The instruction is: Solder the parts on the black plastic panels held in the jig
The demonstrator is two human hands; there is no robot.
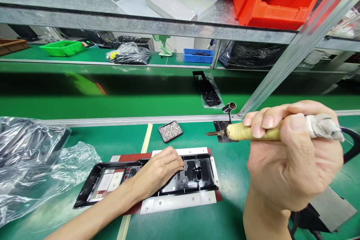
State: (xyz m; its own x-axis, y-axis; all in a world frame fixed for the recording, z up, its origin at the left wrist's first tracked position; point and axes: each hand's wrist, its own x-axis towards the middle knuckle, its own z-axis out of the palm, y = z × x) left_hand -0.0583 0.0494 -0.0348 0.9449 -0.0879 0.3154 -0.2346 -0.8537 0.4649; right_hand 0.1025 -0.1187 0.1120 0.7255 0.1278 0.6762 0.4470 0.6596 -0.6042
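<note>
My right hand [292, 157] is raised at the right, its fingers wrapped round the yellow-taped handle of a soldering iron [253, 131]. The iron's bare tip points left, in the air above the bench. My left hand [160, 168] lies over a black plastic housing [171, 187], fingers curled and pressed together near its middle; whatever they pinch, if anything, is hidden. Beneath the housing is a red and white fixture plate [180, 202] with small screws. Just behind it sits a small black tray [170, 132] filled with tiny metal pieces.
An iron holder [230, 107] stands at the bench's back edge near an aluminium post [292, 48]. Plastic-wrapped parts [30, 146] lie left. Another black part [206, 88] rests on a bag behind. Overhead, a metal shelf [84, 18] carries a red bin [278, 18].
</note>
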